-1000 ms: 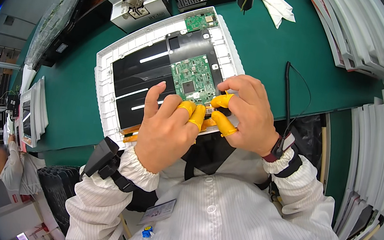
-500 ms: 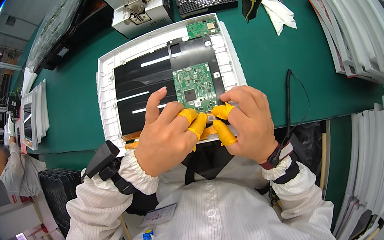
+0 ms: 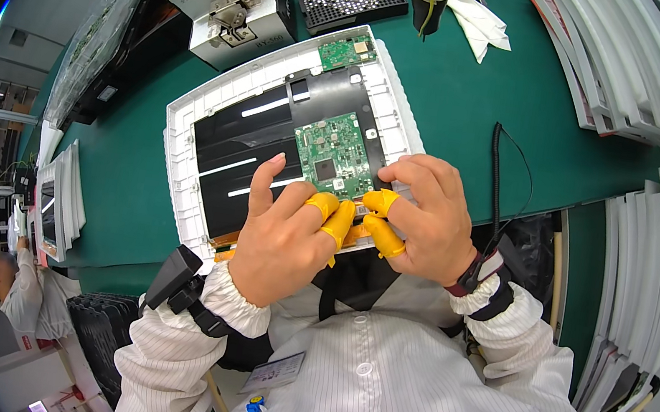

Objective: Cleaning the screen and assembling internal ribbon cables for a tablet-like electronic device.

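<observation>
A white-framed display panel [image 3: 180,130] lies back side up before me, with a green circuit board [image 3: 333,146] on its dark metal back. Along the panel's near edge runs an orange flex cable [image 3: 355,233]. My left hand [image 3: 286,229] is at the board's near edge, yellow finger cots on its closed fingertips; one bare finger points up. What those tips hold is hidden. From the right, my right hand [image 3: 427,220] pinches with yellow-cotted thumb and finger at the orange flex cable beside the board's near right corner. A smaller green board [image 3: 346,54] sits at the panel's far corner.
Beyond the panel stand a grey-white machine [image 3: 235,11] and a black tray of small metal parts [image 3: 352,0]. A dark cylindrical tool [image 3: 426,0] hangs near a white cloth [image 3: 479,25]. Stacked white panels [image 3: 620,61] and a coiled black cord [image 3: 494,170] are at right.
Both hands stay at the board's near edge with only slight finger shifts. The right thumb and finger have moved a little left; the panel has barely shifted.
</observation>
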`<move>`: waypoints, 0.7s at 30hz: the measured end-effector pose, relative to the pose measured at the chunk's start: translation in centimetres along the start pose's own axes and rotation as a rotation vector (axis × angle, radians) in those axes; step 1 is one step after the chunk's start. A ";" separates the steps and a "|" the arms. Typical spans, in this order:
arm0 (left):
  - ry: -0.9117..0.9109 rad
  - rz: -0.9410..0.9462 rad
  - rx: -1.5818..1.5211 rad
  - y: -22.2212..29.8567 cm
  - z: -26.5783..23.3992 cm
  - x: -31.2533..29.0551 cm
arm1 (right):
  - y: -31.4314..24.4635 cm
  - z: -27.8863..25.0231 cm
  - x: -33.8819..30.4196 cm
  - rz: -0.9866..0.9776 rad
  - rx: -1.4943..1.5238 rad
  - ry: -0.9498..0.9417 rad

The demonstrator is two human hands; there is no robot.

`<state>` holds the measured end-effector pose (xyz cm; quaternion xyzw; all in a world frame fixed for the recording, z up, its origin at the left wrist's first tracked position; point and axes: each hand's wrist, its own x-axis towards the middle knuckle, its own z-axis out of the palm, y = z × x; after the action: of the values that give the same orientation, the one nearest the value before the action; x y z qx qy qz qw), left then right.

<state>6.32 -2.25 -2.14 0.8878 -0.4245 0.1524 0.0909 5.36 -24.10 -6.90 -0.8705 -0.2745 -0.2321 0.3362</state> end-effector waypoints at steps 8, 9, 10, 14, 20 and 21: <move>-0.015 0.027 -0.019 -0.2 0.0 -0.1 | 0.0 0.2 -0.1 -0.012 -0.006 0.021; -0.010 0.029 -0.020 -0.2 0.1 -0.1 | 0.0 0.2 -0.2 -0.013 -0.004 0.030; -0.009 0.029 -0.019 -0.2 0.1 -0.1 | 0.0 0.2 -0.2 -0.014 -0.005 0.030; -0.024 0.020 -0.014 0.0 -0.2 0.0 | 0.2 0.2 -0.5 -0.023 0.001 0.077; 0.022 0.026 -0.021 -0.1 0.3 -0.1 | 0.5 0.2 -0.8 -0.056 0.006 0.090; 0.016 0.025 -0.030 -0.1 0.3 0.0 | 0.5 0.1 -0.9 -0.068 0.010 0.082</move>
<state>6.43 -2.23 -2.42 0.8798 -0.4370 0.1543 0.1060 5.05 -24.60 -7.74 -0.8488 -0.2911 -0.2776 0.3432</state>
